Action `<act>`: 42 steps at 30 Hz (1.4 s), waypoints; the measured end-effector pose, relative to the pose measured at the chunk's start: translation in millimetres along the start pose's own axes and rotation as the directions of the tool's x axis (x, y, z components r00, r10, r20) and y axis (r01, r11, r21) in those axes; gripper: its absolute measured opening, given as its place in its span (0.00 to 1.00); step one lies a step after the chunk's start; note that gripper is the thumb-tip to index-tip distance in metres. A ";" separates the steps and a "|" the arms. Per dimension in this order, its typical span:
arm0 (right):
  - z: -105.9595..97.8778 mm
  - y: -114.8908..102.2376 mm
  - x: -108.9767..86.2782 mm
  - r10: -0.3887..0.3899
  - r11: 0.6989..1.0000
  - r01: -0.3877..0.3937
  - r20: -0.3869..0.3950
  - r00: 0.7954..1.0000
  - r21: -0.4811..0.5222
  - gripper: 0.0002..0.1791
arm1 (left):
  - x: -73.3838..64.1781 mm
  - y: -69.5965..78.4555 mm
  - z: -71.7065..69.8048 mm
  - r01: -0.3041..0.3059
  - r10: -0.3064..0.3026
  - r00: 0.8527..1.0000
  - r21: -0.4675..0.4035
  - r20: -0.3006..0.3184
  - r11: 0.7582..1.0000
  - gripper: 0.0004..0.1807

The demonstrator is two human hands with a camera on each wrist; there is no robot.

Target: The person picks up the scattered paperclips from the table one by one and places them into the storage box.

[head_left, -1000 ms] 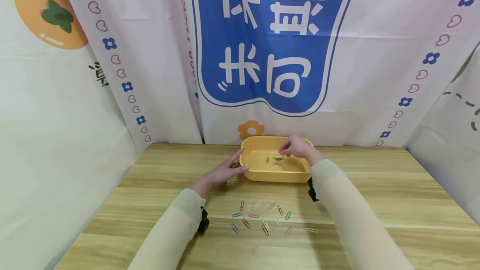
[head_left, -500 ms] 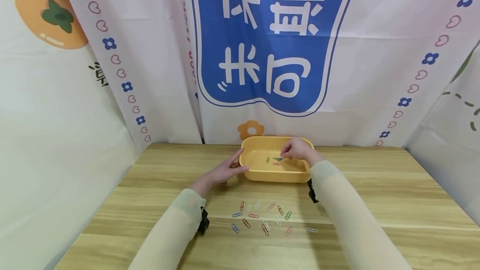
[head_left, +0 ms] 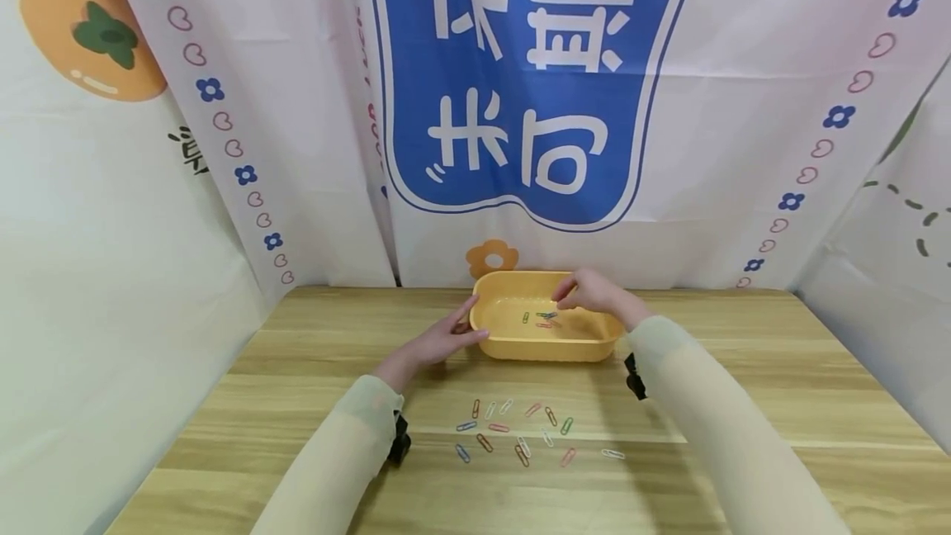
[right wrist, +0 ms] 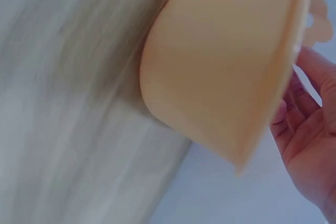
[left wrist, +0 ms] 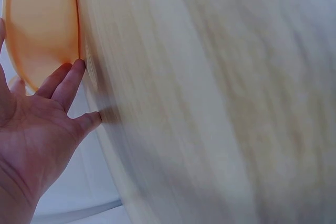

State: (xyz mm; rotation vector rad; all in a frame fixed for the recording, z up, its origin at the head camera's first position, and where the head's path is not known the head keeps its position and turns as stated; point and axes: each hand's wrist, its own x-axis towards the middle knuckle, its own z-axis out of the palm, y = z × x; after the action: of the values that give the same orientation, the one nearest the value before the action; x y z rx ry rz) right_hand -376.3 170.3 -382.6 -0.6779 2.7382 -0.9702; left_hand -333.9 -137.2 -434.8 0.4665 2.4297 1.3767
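Note:
A yellow plastic basin (head_left: 546, 349) stands at the back of the wooden table with several paper clips (head_left: 545, 316) on its floor, green, blue and pink among them. My left hand (head_left: 438, 343) rests against the basin's left end, its fingers spread and fairly straight; the left wrist view shows fingertips touching the basin wall (left wrist: 44, 19). Over the basin's right half hovers my right hand (head_left: 594, 291), fingers loosely bent, with no clip visible in them. In the right wrist view that hand (right wrist: 312, 129) is partly hidden behind the basin's rim.
In front of the basin, several loose paper clips (head_left: 499, 428) in red, white, pink, blue, brown and green lie scattered on the wooden table (head_left: 297, 403). One white clip (head_left: 612, 454) lies apart to the right. A printed cloth (head_left: 327, 213) hangs right behind the table.
A pink clip that my right hand held has dropped into the basin beside the others. The right hand has lifted slightly and its fingers have loosened. My left hand stays at the basin.

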 end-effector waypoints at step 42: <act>19.9 -6.4 -165.3 -0.213 0.973 0.195 0.142 0.967 0.126 0.12 | 0.9 -2.9 0.6 -0.019 0.019 1.000 -0.025 0.009 0.999 0.46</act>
State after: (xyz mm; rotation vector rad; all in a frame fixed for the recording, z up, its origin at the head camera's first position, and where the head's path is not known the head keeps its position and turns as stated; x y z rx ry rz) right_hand -221.8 231.8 -394.4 -0.9867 2.4965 -1.0535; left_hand -334.8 -137.7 -437.6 0.4895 2.4038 1.4084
